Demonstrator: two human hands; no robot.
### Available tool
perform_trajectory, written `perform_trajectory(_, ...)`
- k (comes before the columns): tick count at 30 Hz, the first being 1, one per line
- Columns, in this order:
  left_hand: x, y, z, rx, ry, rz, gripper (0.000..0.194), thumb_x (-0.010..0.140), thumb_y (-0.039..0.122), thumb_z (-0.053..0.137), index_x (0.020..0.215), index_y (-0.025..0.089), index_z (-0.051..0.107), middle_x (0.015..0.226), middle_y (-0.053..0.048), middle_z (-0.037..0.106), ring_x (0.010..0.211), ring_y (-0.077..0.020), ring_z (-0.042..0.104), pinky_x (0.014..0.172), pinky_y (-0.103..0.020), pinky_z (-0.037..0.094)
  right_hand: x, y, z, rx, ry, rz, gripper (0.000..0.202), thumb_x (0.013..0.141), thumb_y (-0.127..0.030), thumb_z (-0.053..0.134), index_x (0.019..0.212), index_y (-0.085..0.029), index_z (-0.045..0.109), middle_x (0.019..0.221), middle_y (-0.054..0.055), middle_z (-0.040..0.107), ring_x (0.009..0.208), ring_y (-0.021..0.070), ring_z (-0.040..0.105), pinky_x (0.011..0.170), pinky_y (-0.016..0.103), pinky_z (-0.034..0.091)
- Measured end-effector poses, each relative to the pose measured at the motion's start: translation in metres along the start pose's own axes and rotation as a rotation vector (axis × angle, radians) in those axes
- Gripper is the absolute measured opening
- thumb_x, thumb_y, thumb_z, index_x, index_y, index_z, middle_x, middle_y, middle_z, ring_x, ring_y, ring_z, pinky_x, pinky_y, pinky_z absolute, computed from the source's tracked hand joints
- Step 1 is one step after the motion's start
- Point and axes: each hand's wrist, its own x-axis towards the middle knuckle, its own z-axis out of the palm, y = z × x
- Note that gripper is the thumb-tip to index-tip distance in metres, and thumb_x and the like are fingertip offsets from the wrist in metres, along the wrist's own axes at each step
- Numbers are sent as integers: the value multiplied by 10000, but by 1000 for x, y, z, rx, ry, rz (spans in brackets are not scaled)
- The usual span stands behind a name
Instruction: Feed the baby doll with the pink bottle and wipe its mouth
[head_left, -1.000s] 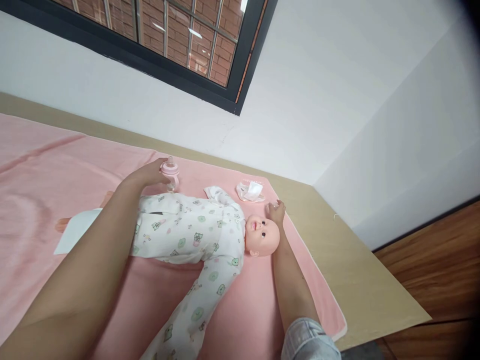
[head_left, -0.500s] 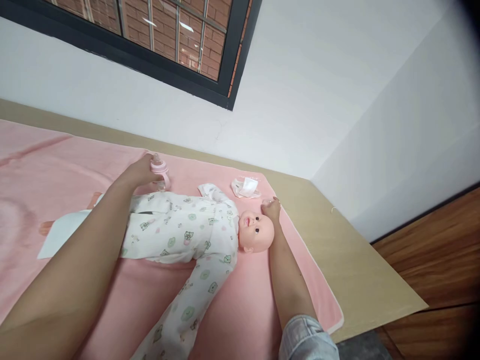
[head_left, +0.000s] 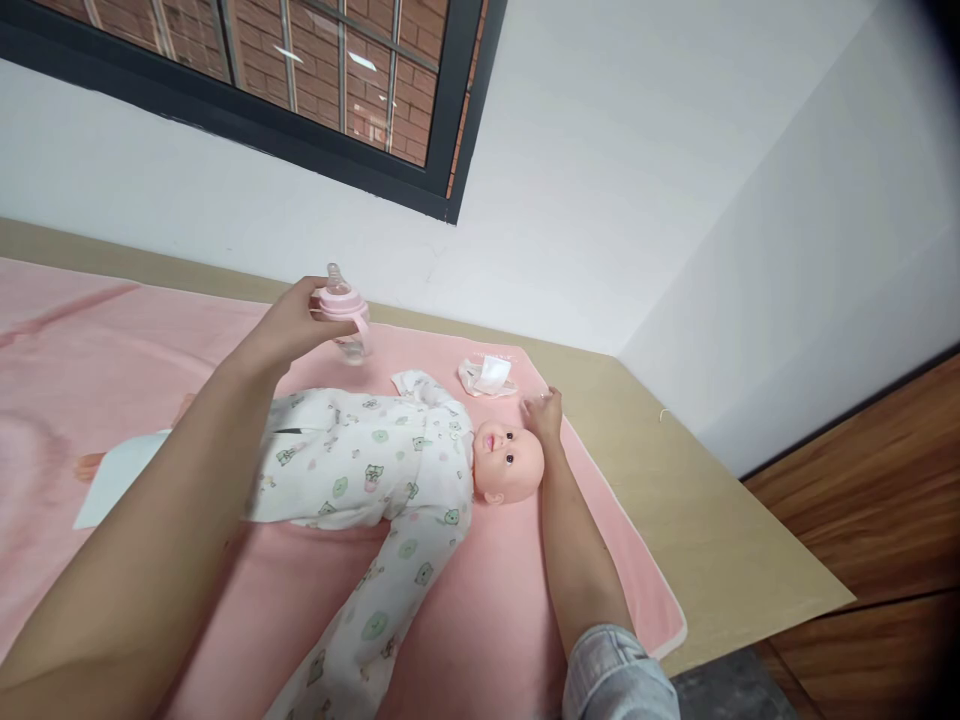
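Note:
My left hand (head_left: 300, 318) grips a baby bottle (head_left: 351, 340) with a pink collar, pink handles and a clear teat, held upright above the blanket. Below it a baby doll (head_left: 510, 462) lies on its back, head to the right, in a white suit (head_left: 375, 470) with green bear prints. Beyond the doll's head, my right hand (head_left: 546, 415) rests closed near the blanket's edge. A small clear thing shows at its fingers, too little seen to name. My left forearm hides part of the doll's legs.
A pink blanket (head_left: 480, 620) covers much of the wooden table (head_left: 697, 530). An open packet of white wipes or tissue (head_left: 491, 375) lies near my right hand. A white cloth (head_left: 120, 480) is by the doll's feet. A wall and barred window stand behind.
My left hand has lifted the baby bottle up from the blanket and moved it to the right. My right hand and the doll have stayed in place.

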Motion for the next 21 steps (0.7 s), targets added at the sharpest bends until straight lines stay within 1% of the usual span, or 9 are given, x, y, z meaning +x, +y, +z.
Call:
perform_trajectory(2,-5,12,7,-18,-34,-8,758,645,285,758,1337,169,472,1172,-71,628,1050,-252,602,858,-351,493,3,-11,-7,111,20,10,714,752,-350,608,1367,-94,353,1277,187,585,1076,222,629,962,343,500)
perform_trajectory(5,-15,29,18,-45,-94,4,793,658,253,742,1381,183,423,1176,-87,623,1033,-240,615,824,-318,511,8,-36,-22,298,42,-9,693,748,-380,639,1345,-146,375,1319,166,566,1090,203,623,967,339,501)
perform_trajectory(7,-22,39,26,-45,-144,47,776,684,271,724,1390,194,410,1153,-86,634,1018,-244,625,814,-324,517,8,-60,-34,418,32,-75,683,751,-384,645,1341,-172,375,1346,161,550,1107,195,621,968,336,505)
perform_trajectory(9,-29,46,33,-21,-181,102,745,689,293,717,1372,211,433,1130,-72,644,1014,-255,632,837,-344,518,2,-87,-45,553,-4,-171,705,737,-391,678,1341,-177,383,1373,159,531,1126,189,619,991,326,497)
perform_trajectory(10,-32,50,36,-6,-198,136,729,684,300,717,1358,221,451,1133,-65,645,1026,-262,632,862,-354,514,-4,-102,-50,619,-22,-217,717,730,-392,695,1344,-182,389,1384,152,523,1150,190,610,1010,325,487)
perform_trajectory(13,-43,59,44,67,-268,236,671,680,321,703,1317,274,496,1187,-35,637,1110,-288,607,936,-375,492,-30,-143,-63,683,-169,-376,728,767,-462,687,1398,-265,381,1443,104,477,1256,207,550,1055,359,462)
perform_trajectory(16,-52,66,49,163,-366,304,651,690,361,696,1311,321,504,1226,-15,630,1176,-312,574,937,-387,491,-63,-177,-67,696,-296,-519,778,794,-546,652,1461,-330,314,1464,68,459,1336,223,477,1105,410,428)
perform_trajectory(19,-58,72,50,207,-427,341,690,704,380,694,1354,324,471,1250,-23,623,1186,-324,570,902,-383,503,-90,-197,-64,720,-403,-569,827,795,-575,648,1489,-359,254,1469,52,449,1323,221,490,1120,430,425)
perform_trajectory(21,-61,75,50,204,-439,360,692,723,371,678,1376,320,453,1284,-22,609,1187,-322,570,894,-375,505,-101,-202,-60,729,-461,-572,833,783,-569,668,1484,-363,268,1471,46,444,1311,224,502,1122,439,430)
